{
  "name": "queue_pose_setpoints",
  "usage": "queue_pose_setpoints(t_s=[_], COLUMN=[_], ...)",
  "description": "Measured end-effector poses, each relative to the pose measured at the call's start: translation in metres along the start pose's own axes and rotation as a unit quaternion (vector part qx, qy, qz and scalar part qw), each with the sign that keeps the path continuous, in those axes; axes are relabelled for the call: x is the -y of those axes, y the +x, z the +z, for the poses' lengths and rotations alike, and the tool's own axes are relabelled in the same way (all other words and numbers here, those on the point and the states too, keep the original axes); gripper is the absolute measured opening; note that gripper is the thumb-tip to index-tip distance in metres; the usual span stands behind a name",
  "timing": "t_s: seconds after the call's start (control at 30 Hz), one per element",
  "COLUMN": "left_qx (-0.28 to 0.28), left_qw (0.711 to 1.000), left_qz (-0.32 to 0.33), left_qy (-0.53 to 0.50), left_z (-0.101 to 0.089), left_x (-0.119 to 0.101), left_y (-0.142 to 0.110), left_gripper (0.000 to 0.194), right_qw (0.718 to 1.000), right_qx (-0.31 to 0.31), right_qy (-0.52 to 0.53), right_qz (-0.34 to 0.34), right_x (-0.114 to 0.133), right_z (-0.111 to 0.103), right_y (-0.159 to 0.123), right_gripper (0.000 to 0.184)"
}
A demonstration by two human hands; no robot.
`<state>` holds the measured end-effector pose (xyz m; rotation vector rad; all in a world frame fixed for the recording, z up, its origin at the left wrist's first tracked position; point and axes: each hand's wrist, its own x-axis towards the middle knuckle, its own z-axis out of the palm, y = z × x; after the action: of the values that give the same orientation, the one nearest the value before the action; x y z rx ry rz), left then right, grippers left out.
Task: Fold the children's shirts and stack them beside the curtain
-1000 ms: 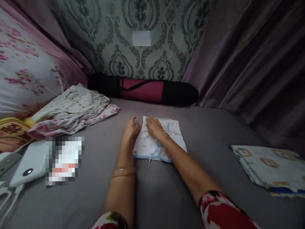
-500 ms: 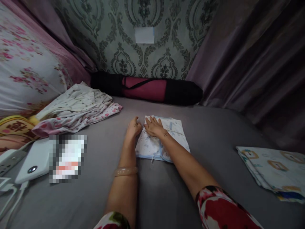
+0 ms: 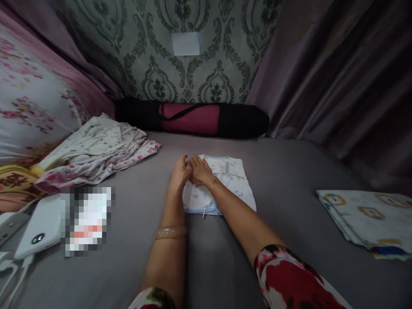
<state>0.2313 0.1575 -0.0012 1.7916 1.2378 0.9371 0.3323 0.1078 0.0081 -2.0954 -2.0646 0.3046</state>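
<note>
A folded white baby garment (image 3: 233,189) with a faint blue print, blue trim and a short white tie lies flat on the grey sheet. My right hand (image 3: 201,171) rests palm down on its upper left part, fingers stretched out. Close against it, at the garment's left edge, is my left hand (image 3: 182,171), turned on its side. Its thumb and part of its fingers show apart, with nothing visible in them; the other fingertips are hidden. A pale bangle (image 3: 170,232) circles my left wrist.
Crumpled printed clothes (image 3: 106,148) lie at left, near a white power bank (image 3: 43,227) with cables and a blurred-out item (image 3: 88,223). A folded printed cloth (image 3: 370,219) is at right. A black and maroon long bag (image 3: 189,119) lies along the wall.
My right hand has slid left across the garment to meet my left hand, which stays at the left edge. The view has shifted slightly.
</note>
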Motion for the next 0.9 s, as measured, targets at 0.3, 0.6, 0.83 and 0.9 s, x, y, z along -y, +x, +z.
queue_pose_setpoints(t_s=[0.3,0.6,0.83,0.9], left_qx=[0.057,0.119,0.174,0.168], left_qw=[0.99,0.916,0.898,0.898], left_qz=[0.117,0.203,0.146,0.154], left_qy=[0.056,0.325,0.376,0.377], left_z=[0.025,0.046,0.047,0.045], left_x=[-0.035,-0.031,-0.023,-0.026], left_y=[-0.006,-0.026,-0.024,-0.025], left_gripper=[0.04,0.048,0.049,0.047], right_qw=[0.996,0.995,0.996,0.997], right_qx=[-0.063,-0.074,-0.054,-0.048], right_qy=[0.038,-0.005,-0.005,0.0], right_qz=[0.054,0.066,0.066,0.068], right_x=[-0.03,-0.049,-0.051,-0.052], right_z=[-0.029,-0.025,-0.015,-0.018], right_y=[-0.04,-0.069,-0.067,-0.066], right_gripper=[0.058,0.058,0.058,0.057])
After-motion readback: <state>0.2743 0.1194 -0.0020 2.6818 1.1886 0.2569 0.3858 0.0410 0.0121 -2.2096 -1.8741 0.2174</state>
